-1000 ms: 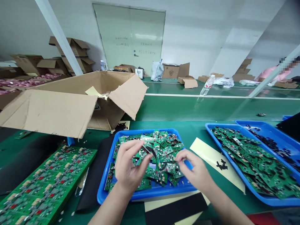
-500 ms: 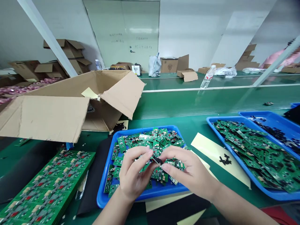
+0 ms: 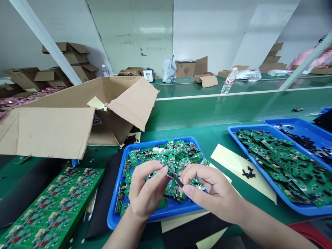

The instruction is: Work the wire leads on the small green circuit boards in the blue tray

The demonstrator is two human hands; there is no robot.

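Over the blue tray [image 3: 113, 204] of loose green circuit boards [image 3: 171, 157], my two hands meet. My left hand [image 3: 145, 190] is closed, its thumb and fingers pinching a small circuit board that is mostly hidden, seen nearly edge-on. My right hand [image 3: 212, 192] is closed in a pinch on the end of a thin black strip [image 3: 177, 180]. The strip slants from the board in my left fingers to my right thumb and forefinger. Whether its far end is stuck to the board I cannot tell.
Stacked board panels [image 3: 52, 207] lie left beside black sheet material [image 3: 103, 200]. An open carton [image 3: 49, 128] stands behind them. To the right are yellow backing paper [image 3: 228, 160] with black pieces [image 3: 249, 173], a board-filled blue tray [image 3: 290, 204] and another tray [image 3: 293, 121].
My right hand has shifted slightly right, away from the left. The black strip, bunched at the fingertips before, now stretches out between the hands. The view has shifted slightly.
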